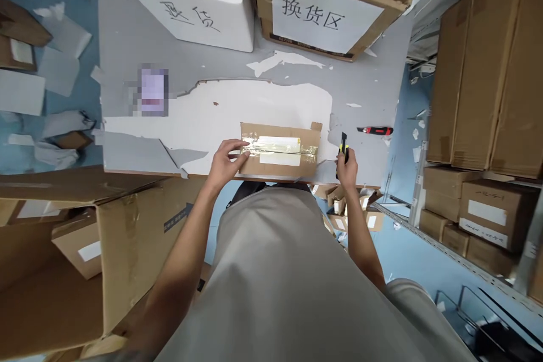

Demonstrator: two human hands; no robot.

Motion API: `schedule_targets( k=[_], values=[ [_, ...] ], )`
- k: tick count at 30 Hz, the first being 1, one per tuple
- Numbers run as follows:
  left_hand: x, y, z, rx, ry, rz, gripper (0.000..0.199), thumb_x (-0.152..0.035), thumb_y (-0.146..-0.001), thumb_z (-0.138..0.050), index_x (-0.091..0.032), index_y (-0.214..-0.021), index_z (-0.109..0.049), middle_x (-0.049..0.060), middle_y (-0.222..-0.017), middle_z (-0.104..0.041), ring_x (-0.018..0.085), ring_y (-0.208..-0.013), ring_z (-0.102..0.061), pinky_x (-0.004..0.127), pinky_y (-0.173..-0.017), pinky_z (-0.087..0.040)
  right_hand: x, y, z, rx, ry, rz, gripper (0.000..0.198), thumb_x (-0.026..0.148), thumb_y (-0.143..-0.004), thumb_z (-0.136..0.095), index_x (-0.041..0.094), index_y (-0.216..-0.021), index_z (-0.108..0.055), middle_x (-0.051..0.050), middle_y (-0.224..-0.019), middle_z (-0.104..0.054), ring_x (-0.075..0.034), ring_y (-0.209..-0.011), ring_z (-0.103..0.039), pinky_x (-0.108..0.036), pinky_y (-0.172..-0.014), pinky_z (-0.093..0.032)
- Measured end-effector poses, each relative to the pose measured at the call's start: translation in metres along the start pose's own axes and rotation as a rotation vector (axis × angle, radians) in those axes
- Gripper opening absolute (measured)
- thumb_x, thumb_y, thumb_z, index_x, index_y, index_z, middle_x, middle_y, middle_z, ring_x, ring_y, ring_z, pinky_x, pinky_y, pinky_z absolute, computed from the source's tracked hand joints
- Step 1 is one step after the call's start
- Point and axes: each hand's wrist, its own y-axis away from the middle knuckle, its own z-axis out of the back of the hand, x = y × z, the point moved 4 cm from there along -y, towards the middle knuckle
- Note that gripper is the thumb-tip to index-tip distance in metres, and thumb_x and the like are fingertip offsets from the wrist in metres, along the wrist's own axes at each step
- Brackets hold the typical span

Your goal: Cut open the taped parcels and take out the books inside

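Observation:
A small cardboard box [280,168] lies flat near the table's front edge, with clear tape along its middle and a white label on top. At its left end is my left hand [227,165], thumb and fingers closed on the edge and resting partly on the top. To the right of the box, my right hand [348,171] grips a black and yellow utility knife [343,144], which points away from me. The knife is apart from the box. Beyond that hand, a red and black utility knife [375,130] lies on the table.
A white foam bin [203,22] with green boxes and a cardboard carton [265,11] with a paper sign stand at the table's back. A large open carton [144,237] is at lower left. Shelves with boxes [483,209] line the right. Paper scraps lie about.

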Motion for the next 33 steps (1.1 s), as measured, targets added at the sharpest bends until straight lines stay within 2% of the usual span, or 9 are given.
schedule_targets(
  k=[3,5,8,11,13,16,21,27,33],
  values=[
    [0.008,-0.006,0.004,0.086,0.047,-0.013,0.046,-0.056,-0.092,-0.079,-0.025,-0.125,-0.085,0.012,-0.136,-0.071,0.028,-0.123,-0.073,0.042,-0.103,-0.068,0.052,0.019,0.009,0.026,0.018,0.117,0.057,0.067,-0.114,-0.042,0.024,-0.142,-0.066,-0.008,-0.105,-0.081,-0.029,-0.088,-0.078,-0.042,-0.094,-0.061],
    [0.012,-0.009,0.005,0.128,0.083,-0.027,0.048,-0.055,-0.092,-0.08,-0.025,-0.128,-0.085,0.012,-0.135,-0.069,0.028,-0.123,-0.072,0.042,-0.104,-0.068,0.094,0.035,0.007,0.085,0.088,0.264,0.059,0.066,-0.117,-0.041,0.024,-0.147,-0.068,-0.012,-0.121,-0.082,-0.032,-0.104,-0.08,-0.043,-0.102,-0.06],
    [0.017,-0.011,0.004,0.164,0.132,-0.045,0.048,-0.054,-0.092,-0.082,-0.025,-0.13,-0.085,0.011,-0.133,-0.067,0.027,-0.122,-0.071,0.042,-0.104,-0.068,0.156,0.061,-0.016,0.313,0.315,0.514,0.056,0.057,-0.121,-0.04,0.025,-0.154,-0.071,-0.014,-0.143,-0.078,-0.034,-0.129,-0.075,-0.042,-0.108,-0.058],
    [0.022,-0.013,0.001,0.173,0.171,-0.058,0.045,-0.051,-0.093,-0.082,-0.025,-0.13,-0.085,0.011,-0.132,-0.066,0.026,-0.118,-0.071,0.042,-0.103,-0.069,0.198,0.079,-0.049,0.541,0.664,0.633,0.053,0.05,-0.124,-0.038,0.027,-0.164,-0.065,-0.013,-0.139,-0.078,-0.032,-0.121,-0.077,-0.037,-0.094,-0.057],
    [0.025,-0.014,-0.002,0.173,0.191,-0.07,0.043,-0.046,-0.093,-0.082,-0.025,-0.13,-0.085,0.011,-0.132,-0.066,0.025,-0.115,-0.072,0.042,-0.102,-0.069,0.215,0.085,-0.067,0.612,0.87,0.663,0.052,0.048,-0.126,-0.037,0.028,-0.166,-0.063,-0.013,-0.136,-0.077,-0.031,-0.113,-0.078,-0.035,-0.086,-0.053],
    [0.028,-0.015,-0.006,0.165,0.215,-0.083,0.042,-0.038,-0.091,-0.08,-0.023,-0.13,-0.086,0.011,-0.131,-0.064,0.025,-0.113,-0.072,0.042,-0.102,-0.069,0.234,0.09,-0.082,0.64,1.05,0.68,0.051,0.047,-0.127,-0.035,0.028,-0.164,-0.063,-0.013,-0.137,-0.075,-0.03,-0.107,-0.078,-0.035,-0.08,-0.048],
    [0.029,-0.016,-0.01,0.17,0.236,-0.093,0.042,-0.028,-0.09,-0.078,-0.021,-0.13,-0.087,0.013,-0.131,-0.063,0.026,-0.114,-0.073,0.043,-0.103,-0.07,0.252,0.096,-0.087,0.626,1.166,0.646,0.051,0.047,-0.127,-0.032,0.026,-0.162,-0.063,-0.014,-0.136,-0.075,-0.029,-0.104,-0.079,-0.035,-0.077,-0.045],
    [0.03,-0.017,-0.012,0.176,0.235,-0.098,0.04,-0.025,-0.091,-0.078,-0.023,-0.13,-0.085,0.011,-0.129,-0.062,0.026,-0.117,-0.072,0.043,-0.105,-0.069,0.254,0.099,-0.093,0.619,1.191,0.632,0.05,0.047,-0.127,-0.032,0.027,-0.162,-0.063,-0.014,-0.137,-0.075,-0.029,-0.104,-0.079,-0.035,-0.079,-0.046],
    [0.034,-0.018,-0.012,0.167,0.245,-0.09,0.038,-0.026,-0.09,-0.079,-0.023,-0.128,-0.086,0.012,-0.129,-0.062,0.026,-0.113,-0.072,0.043,-0.101,-0.07,0.254,0.092,-0.1,0.635,1.176,0.683,0.049,0.045,-0.127,-0.033,0.028,-0.161,-0.064,-0.016,-0.136,-0.076,-0.031,-0.105,-0.08,-0.037,-0.083,-0.051]
  ],
)
